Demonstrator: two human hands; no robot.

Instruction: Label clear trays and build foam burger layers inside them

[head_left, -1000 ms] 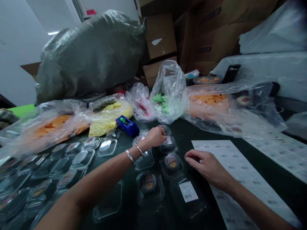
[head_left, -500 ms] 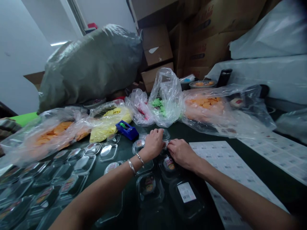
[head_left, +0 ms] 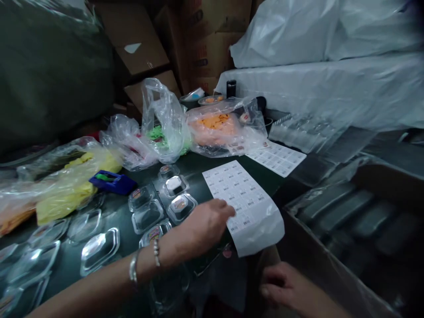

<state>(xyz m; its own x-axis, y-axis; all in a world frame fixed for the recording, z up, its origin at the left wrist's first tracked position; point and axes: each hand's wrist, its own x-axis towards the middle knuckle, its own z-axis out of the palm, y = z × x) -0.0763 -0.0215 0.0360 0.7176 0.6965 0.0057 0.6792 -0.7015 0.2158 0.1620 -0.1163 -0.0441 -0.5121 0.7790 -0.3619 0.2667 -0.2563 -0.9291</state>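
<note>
1. Lying slantwise on the table [head_left: 195, 181], the sheet [head_left: 228, 181] carries rows of small printed labels [head_left: 246, 220]; its bare near end [head_left: 261, 232] curls and sags past the table's edge.
2. Judging by that curl, it should handle as something very light and limp, more apt to bend or skid than to resist a push. The sheen on the bare near end suggests a smooth, rather slippery face. Creasing the labels seems a likelier fault than tearing.
3. Best hold, I would judge: a flat pinch on the side margin or the bare near end, thumb on one face and fingers on the other, keeping off the print. The overhang should let a thumb or finger in from beneath.
4. Left hand [head_left: 212, 221]: its fingers are bent together over the sheet's left edge, beside the lower rows of print. The sheet spreads beyond and to the right of the fingertips. Blur hides whether they pinch the edge, hold a label or merely hover.
5. Right hand [head_left: 285, 285]: lower, apart from the sheet, near the open box [head_left: 326, 256]. Its fingers curl loosely toward the thumb; I cannot tell whether anything sits in that curl.
6. Clear tubs [head_left: 182, 206] stand left of the sheet; they look thin-walled and would probably dent under a hard squeeze.
</note>
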